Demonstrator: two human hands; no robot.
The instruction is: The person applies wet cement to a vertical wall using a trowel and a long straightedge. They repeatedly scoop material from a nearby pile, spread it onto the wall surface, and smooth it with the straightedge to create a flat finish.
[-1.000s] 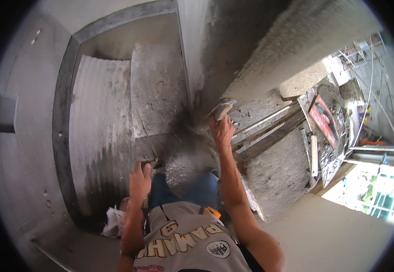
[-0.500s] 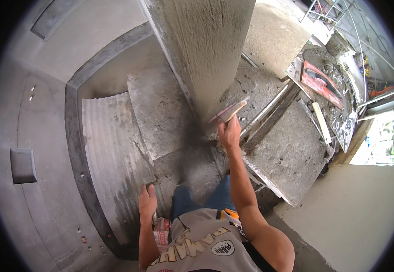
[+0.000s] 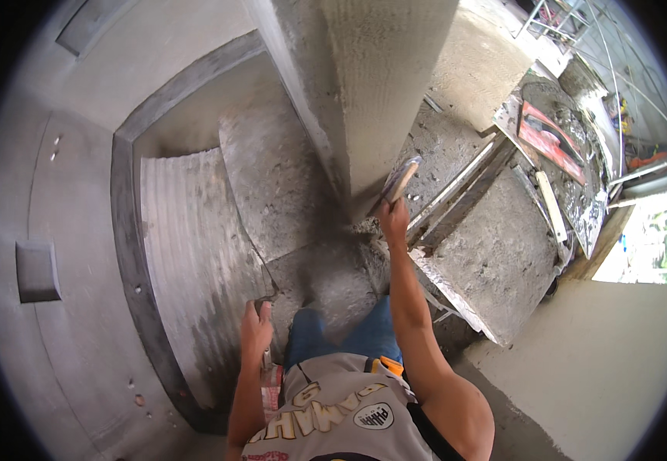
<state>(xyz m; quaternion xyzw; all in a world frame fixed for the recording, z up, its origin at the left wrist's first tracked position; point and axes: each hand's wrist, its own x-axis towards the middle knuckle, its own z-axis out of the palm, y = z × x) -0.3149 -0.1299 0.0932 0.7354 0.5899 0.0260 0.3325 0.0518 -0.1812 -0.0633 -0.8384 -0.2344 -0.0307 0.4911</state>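
My right hand (image 3: 395,219) is closed around the pale handle of a plastering float (image 3: 402,181). The float stands tilted, its flat side toward the lower part of a plastered column (image 3: 387,84); whether it touches the surface I cannot tell. Lower on the left, my left hand (image 3: 256,329) is closed around a tool whose shape is mostly hidden by the fingers. A dark bit shows at the top of that fist and a pale shaft below it. Beneath this hand lies a ribbed, wet-stained sheet (image 3: 187,238).
On the right, a board of wet mortar (image 3: 587,131) carries a red float (image 3: 550,142). A pale-handled tool (image 3: 552,206) lies beside a cement-crusted panel (image 3: 494,253). A dark raised border (image 3: 127,207) curves along the left wall. Metal scaffold tubes (image 3: 564,19) stand far right.
My right hand has shifted slightly right, and the float has turned to a steeper angle. My left hand has moved a little right and up. More of the column's left face shows.
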